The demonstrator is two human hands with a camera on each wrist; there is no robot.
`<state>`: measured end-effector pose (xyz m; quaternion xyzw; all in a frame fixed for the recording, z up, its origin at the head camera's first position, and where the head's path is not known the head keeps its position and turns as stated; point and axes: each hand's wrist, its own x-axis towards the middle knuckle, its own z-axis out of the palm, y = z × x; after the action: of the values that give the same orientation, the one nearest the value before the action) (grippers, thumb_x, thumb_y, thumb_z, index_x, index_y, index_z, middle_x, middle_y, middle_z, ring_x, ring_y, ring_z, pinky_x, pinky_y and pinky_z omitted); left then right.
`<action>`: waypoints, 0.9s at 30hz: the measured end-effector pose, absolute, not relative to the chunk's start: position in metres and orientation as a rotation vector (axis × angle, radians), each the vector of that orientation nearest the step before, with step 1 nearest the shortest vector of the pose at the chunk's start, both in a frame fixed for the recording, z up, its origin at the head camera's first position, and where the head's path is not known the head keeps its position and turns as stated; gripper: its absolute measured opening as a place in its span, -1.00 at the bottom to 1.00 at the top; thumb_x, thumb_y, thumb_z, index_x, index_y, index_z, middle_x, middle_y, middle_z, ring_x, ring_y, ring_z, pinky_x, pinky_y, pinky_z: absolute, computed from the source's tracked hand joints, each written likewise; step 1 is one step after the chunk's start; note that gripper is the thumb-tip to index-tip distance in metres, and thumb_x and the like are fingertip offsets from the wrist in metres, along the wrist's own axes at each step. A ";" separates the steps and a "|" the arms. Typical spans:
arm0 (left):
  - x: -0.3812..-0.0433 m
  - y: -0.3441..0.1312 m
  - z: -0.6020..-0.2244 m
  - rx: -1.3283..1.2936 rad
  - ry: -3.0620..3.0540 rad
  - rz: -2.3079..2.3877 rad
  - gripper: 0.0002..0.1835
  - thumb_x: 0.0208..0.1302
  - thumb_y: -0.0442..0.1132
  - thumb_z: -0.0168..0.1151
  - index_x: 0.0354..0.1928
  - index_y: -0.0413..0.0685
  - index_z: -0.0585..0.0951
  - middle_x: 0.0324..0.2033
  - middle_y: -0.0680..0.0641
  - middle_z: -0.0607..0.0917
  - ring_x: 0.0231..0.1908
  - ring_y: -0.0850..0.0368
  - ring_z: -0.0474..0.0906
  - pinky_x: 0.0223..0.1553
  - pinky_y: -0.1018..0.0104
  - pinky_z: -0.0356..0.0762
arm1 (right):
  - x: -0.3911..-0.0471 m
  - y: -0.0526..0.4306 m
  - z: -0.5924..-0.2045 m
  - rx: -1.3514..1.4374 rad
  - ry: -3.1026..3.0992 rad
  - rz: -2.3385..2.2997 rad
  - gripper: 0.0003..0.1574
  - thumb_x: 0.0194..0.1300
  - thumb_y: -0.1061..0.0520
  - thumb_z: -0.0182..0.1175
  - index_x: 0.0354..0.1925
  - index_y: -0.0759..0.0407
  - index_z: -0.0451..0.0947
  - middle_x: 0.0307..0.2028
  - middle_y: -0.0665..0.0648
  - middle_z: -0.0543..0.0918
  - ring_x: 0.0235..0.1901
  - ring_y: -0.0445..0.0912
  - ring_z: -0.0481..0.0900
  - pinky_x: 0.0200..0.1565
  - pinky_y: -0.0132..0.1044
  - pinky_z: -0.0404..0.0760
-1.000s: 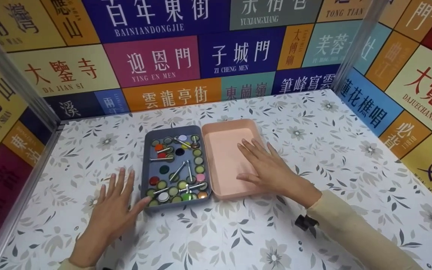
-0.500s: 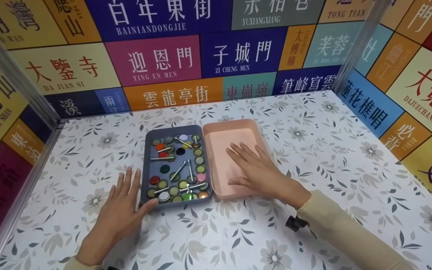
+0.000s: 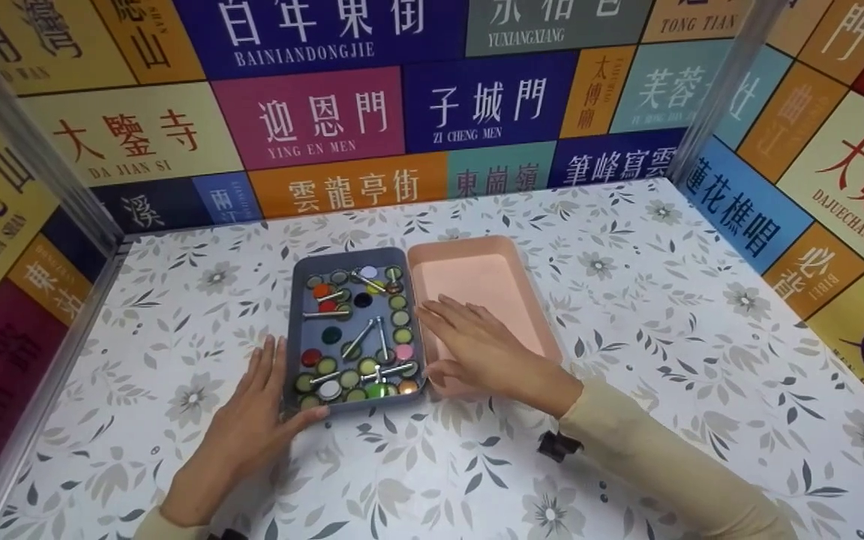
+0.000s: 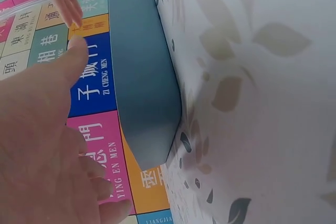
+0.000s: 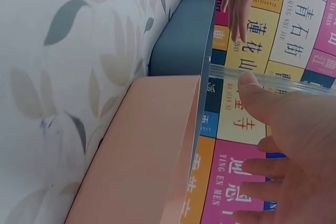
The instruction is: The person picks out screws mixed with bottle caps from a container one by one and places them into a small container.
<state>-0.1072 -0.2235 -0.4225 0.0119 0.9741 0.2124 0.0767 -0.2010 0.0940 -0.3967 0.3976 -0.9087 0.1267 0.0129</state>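
A blue-grey tray (image 3: 336, 321) lies on the table, holding several silver bolts (image 3: 358, 339) and many small round caps (image 3: 328, 365), some pale green inside, others orange, red, white, pink or black. Directly to its right is a pink tray (image 3: 469, 274) with nothing visible in it. My left hand (image 3: 233, 431) is at the blue-grey tray's near left corner, fingers straight along its left side and thumb by the front rim. Over the left part of the pink tray hovers my right hand (image 3: 488, 356), its fingers extended toward the rim between the trays. Neither hand holds anything.
The table (image 3: 664, 315) wears a white cloth printed with leaves and flowers. Behind and at both sides stand panels (image 3: 319, 116) with coloured blocks of Chinese lettering. A clear strip runs down each corner.
My right hand has moved left across the pink tray, toward the seam between the trays. My left hand has shifted right, closer to the blue-grey tray's corner. Both trays stay in place.
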 end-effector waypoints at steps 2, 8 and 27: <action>-0.108 -0.223 -0.422 0.025 2.877 0.678 0.28 0.20 0.51 0.11 0.60 -0.09 -0.31 0.60 -0.24 -0.30 0.58 -0.32 -0.28 0.34 -0.41 0.23 | -0.200 0.090 -0.397 1.266 -2.807 0.381 0.01 0.34 -0.18 0.30 0.52 0.22 0.15 0.50 0.27 0.26 0.52 0.23 0.16 0.45 0.20 0.27; -0.111 -0.220 -0.421 -0.013 2.774 0.781 0.30 0.19 0.43 0.21 0.59 -0.02 -0.39 0.60 -0.24 -0.35 0.54 -0.37 -0.12 0.37 -0.37 0.22 | -0.198 0.078 -0.397 1.311 -2.772 0.366 0.03 0.29 -0.20 0.34 0.50 0.22 0.19 0.46 0.30 0.32 0.49 0.23 0.22 0.40 0.15 0.35; -0.119 -0.210 -0.427 -0.021 2.741 1.016 0.40 0.09 0.07 0.51 0.56 -0.24 -0.38 0.56 -0.38 -0.32 0.57 -0.33 -0.34 0.55 -0.20 -0.20 | -0.195 0.045 -0.396 1.384 -2.817 0.246 -0.09 0.28 -0.22 0.32 0.44 0.14 0.33 0.30 0.14 0.49 0.31 0.03 0.43 0.29 -0.08 0.47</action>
<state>-0.1194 -0.2100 -0.4267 -0.0070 0.9320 0.3456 0.1090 -0.1948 0.0451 -0.3959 0.4396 -0.8948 0.0780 -0.0034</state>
